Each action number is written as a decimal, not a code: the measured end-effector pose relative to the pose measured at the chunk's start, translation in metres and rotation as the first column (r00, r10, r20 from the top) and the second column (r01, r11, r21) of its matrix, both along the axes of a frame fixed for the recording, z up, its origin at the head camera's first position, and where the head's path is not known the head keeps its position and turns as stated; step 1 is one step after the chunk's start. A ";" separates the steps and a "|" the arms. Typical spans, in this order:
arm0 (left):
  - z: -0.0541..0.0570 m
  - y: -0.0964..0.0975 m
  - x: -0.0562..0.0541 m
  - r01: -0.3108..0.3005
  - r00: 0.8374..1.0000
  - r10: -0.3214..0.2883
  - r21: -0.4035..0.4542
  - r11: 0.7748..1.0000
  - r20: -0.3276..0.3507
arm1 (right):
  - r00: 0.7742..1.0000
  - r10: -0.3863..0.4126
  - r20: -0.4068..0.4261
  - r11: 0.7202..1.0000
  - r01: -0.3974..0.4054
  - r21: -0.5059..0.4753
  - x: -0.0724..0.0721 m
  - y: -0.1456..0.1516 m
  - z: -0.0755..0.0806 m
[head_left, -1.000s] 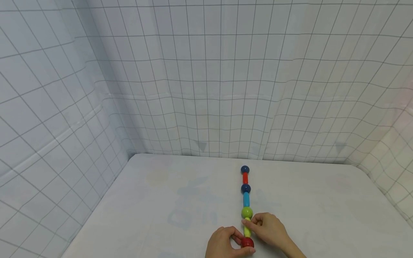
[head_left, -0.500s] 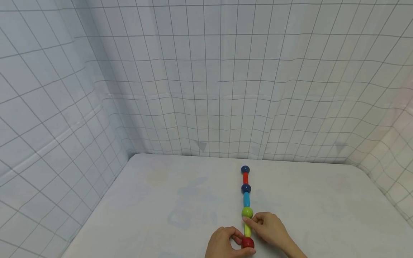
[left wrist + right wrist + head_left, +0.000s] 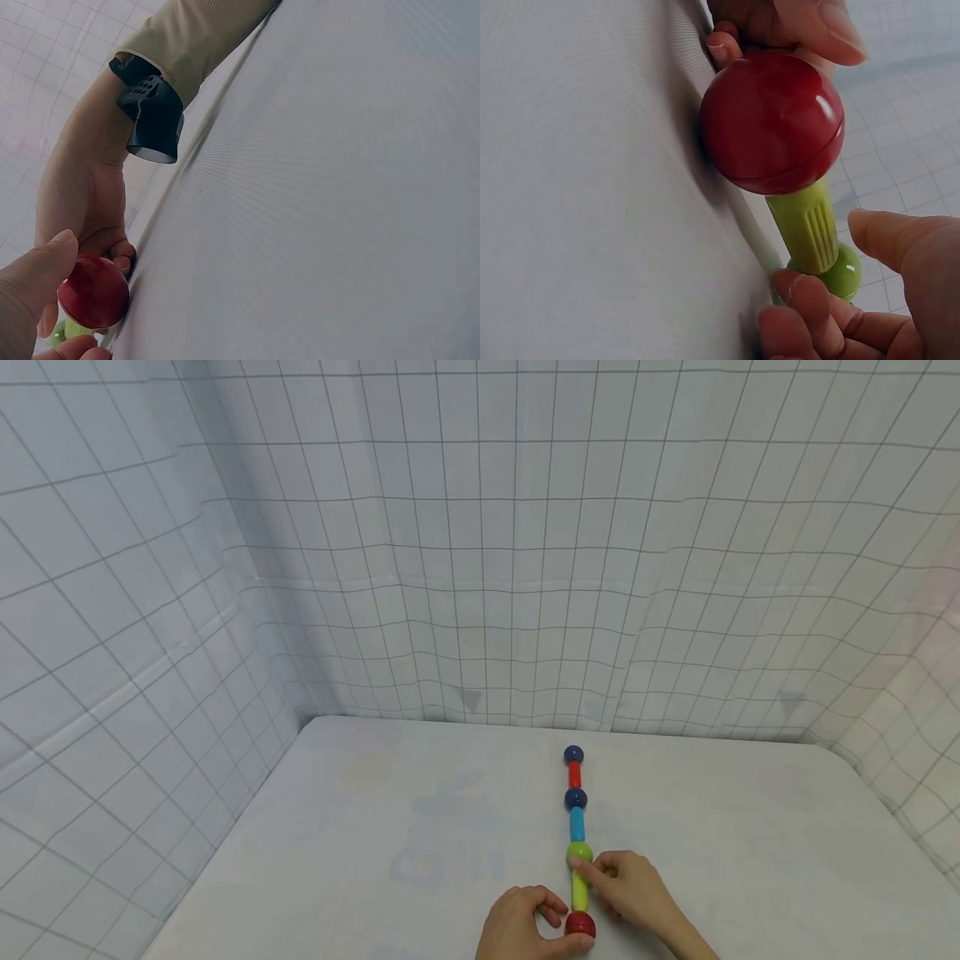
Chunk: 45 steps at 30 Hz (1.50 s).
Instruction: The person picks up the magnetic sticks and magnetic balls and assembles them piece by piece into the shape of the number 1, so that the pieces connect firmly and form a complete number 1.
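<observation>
A straight chain of balls and rods lies on the white table. Nearest me is its red ball (image 3: 581,925), then a yellow-green rod (image 3: 580,892), green ball (image 3: 579,853), light blue rod (image 3: 577,824), dark blue ball (image 3: 576,798), red rod (image 3: 574,774) and another dark blue ball (image 3: 573,755). My left hand (image 3: 525,924) is at the red ball, its thumb over the near side, its fingers a little off to the left. My right hand (image 3: 633,892) is loosely around the green end of the yellow-green rod; in the right wrist view its thumb (image 3: 889,232) stands apart from it.
The white table (image 3: 337,843) spreads out to both sides of the chain. Hanging white cloth with a grid pattern (image 3: 465,568) closes off the back, left and right. A sleeve and a dark wrist-worn camera (image 3: 154,124) show on the right arm in the left wrist view.
The chain has shifted slightly to the right. My left fingers have come away from the red ball. My right thumb has moved forward along the yellow-green rod to the green ball.
</observation>
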<state>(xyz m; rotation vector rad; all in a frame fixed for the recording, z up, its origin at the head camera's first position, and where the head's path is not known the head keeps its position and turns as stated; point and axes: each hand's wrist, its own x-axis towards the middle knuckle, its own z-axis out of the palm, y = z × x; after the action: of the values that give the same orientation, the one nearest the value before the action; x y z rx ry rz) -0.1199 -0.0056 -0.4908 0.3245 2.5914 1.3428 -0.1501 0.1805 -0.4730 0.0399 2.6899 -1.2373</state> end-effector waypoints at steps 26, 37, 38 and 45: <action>-0.001 -0.001 -0.002 0.029 1.000 -0.029 0.005 1.000 -0.006 | 1.000 -0.023 0.018 1.000 0.023 -0.001 0.001 0.000 0.006; -0.001 -0.002 -0.002 0.038 0.999 -0.037 0.026 0.999 -0.030 | 1.000 -0.013 0.026 1.000 0.013 0.001 0.002 0.003 0.006; -0.001 -0.002 -0.002 0.039 0.999 -0.038 0.025 0.999 -0.031 | 0.999 -0.013 0.029 1.000 0.013 0.002 0.002 0.003 0.006; -0.001 -0.002 -0.001 0.046 0.998 -0.045 0.021 0.999 -0.037 | 0.999 -0.012 0.031 1.000 0.012 0.014 0.002 0.005 0.005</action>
<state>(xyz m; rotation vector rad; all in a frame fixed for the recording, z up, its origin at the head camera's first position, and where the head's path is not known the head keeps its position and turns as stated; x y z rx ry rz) -0.1212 -0.0074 -0.4919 0.4128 2.5835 1.3635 -0.1483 0.1851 -0.4683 0.0763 2.6755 -1.2112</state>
